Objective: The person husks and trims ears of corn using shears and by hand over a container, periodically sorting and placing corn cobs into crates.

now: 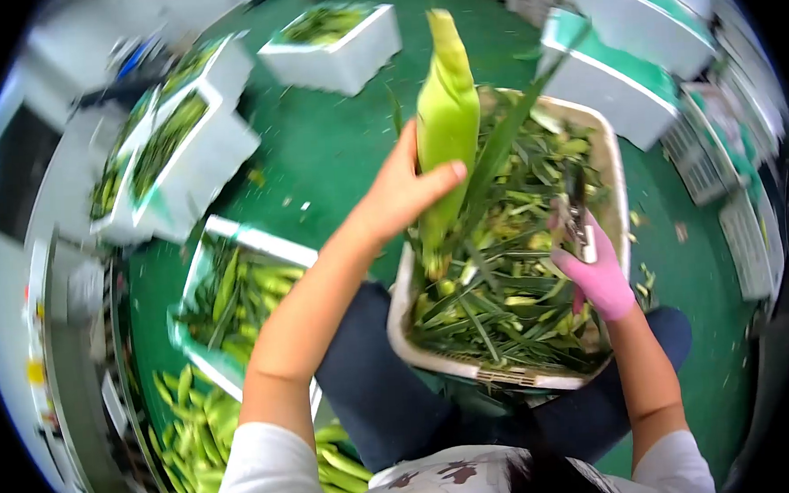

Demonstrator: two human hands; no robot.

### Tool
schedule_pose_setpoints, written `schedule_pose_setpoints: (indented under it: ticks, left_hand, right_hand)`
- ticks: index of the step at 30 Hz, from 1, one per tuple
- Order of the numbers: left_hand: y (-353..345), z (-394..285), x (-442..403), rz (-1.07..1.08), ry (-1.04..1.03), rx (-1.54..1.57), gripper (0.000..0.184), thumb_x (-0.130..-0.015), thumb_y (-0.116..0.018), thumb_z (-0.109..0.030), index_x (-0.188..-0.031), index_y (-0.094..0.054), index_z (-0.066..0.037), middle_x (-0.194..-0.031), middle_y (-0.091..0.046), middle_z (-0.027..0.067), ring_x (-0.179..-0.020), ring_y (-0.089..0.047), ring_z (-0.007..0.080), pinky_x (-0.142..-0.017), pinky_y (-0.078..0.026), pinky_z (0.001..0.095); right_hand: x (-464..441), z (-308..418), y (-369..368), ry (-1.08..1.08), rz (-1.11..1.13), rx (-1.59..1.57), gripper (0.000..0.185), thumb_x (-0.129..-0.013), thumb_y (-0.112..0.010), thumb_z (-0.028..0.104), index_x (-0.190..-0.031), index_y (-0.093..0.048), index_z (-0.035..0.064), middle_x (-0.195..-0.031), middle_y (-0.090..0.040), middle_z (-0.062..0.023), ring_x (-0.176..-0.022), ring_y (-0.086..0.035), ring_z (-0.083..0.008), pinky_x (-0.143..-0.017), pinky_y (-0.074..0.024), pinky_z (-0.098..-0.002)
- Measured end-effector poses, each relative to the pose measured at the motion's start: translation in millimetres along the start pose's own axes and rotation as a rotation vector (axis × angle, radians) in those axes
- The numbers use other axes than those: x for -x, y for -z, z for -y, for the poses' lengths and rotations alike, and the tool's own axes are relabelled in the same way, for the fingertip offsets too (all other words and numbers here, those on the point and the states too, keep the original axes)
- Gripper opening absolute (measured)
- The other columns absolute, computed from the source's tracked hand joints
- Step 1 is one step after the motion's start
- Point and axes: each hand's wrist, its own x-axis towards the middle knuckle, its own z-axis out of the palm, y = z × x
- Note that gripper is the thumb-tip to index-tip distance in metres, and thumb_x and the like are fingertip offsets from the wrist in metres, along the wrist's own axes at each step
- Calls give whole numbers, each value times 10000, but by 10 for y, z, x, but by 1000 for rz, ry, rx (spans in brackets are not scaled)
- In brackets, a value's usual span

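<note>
My bare left hand (414, 187) is wrapped round an ear of corn (448, 105) in its pale green husk, held up with a long dark leaf hanging beside it. On my right hand (599, 276) is a pink glove, and its fingers close on pruning shears (577, 215) whose blades point away from me. Both hands are above a cream plastic basket (609, 164), which is full of cut leaves and husk trimmings (496, 317). The corn's lower end is over the basket's left side, apart from the shears.
At my left, a white foam box (261, 245) holds husked ears, with a heap of corn (194, 427) on the floor nearby. More foam boxes (358, 52) of leafy green corn stand farther off. Foam boxes (597, 102) and plastic crates (697, 155) are stacked at right. Scraps litter the green floor (318, 152).
</note>
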Motion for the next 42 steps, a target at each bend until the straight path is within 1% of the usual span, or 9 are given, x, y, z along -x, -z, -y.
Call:
schedule_pose_setpoints:
  ticks: [5,12,18,20,26,30,34,38,42]
  left_hand:
    - [-927,467,-61,89,174,-367,735,-759,-841,-346,-1325,-508,-15,-1180,-640,97,-1066,-600,180,-961,-462,340]
    - [-1162,807,89,365,302,-426,750,-734,-840,-234,-1356,-480,-18,-1213,-621,116,-1129,-581,195,-999,-446,333]
    - [-879,1014,77,575,532,-132,689,-779,-821,-238,-1345,-504,-6,-1207,-636,101,-1098,-582,170,-994,-444,315]
    - [-841,1086,118,551,597,-190,634,-846,-749,-345,-1325,-515,0,-1192,-635,108,-1098,-578,170,-984,-447,318]
    - [-726,1017,153,420,845,17,600,-950,-631,-370,-1411,-459,-27,-1270,-601,108,-1113,-560,167,-940,-458,306]
    - [-897,952,205,357,366,-477,695,-764,-838,-356,-1284,-494,-49,-1146,-610,141,-1042,-593,240,-936,-478,359]
    - [-1142,810,273,328,134,-604,764,-660,-905,-232,-1280,-491,-62,-1132,-587,123,-1043,-595,248,-911,-487,341]
    - [-1070,943,197,376,468,124,774,-671,-909,-155,-1310,-487,-46,-1172,-589,66,-1100,-583,179,-962,-479,320]
    - [-918,1141,241,443,832,543,680,-910,-721,-375,-1421,-448,-20,-1295,-605,112,-1148,-597,177,-983,-485,326]
  right_hand:
    - [-62,-483,547,346,-330,554,697,-740,-729,161,-1367,-466,8,-1237,-552,-230,-1168,-529,-402,-1044,-411,-440]
    - [-106,-634,663,366,-234,869,718,-697,-772,245,-1314,-481,21,-1191,-552,-214,-1128,-524,-402,-999,-423,-456]
    - [-202,-878,500,173,-27,631,576,-742,-715,182,-1259,-516,27,-1064,-595,-215,-1009,-622,-363,-895,-501,-452]
    - [-196,-738,444,-182,88,416,414,-789,-634,148,-1170,-547,13,-833,-624,-185,-681,-663,-339,-676,-545,-417]
    - [-322,-1350,289,-74,-61,215,341,-822,-649,167,-1116,-569,15,-830,-644,-116,-666,-643,-203,-659,-533,-334]
    - [-328,-959,306,-276,-160,-648,458,-851,-714,202,-1215,-524,-2,-954,-599,-34,-805,-577,-130,-731,-501,-278]
    - [-284,-852,336,-83,-99,-531,475,-846,-665,156,-1285,-539,24,-1021,-595,-28,-871,-546,-117,-787,-481,-265]
    - [-279,-894,411,51,-153,-473,432,-855,-648,158,-1256,-565,20,-1046,-605,-27,-927,-563,-115,-838,-486,-274]
    - [-261,-674,549,-61,-178,-261,402,-841,-654,180,-1196,-575,10,-1016,-621,-34,-886,-570,-116,-802,-489,-265]
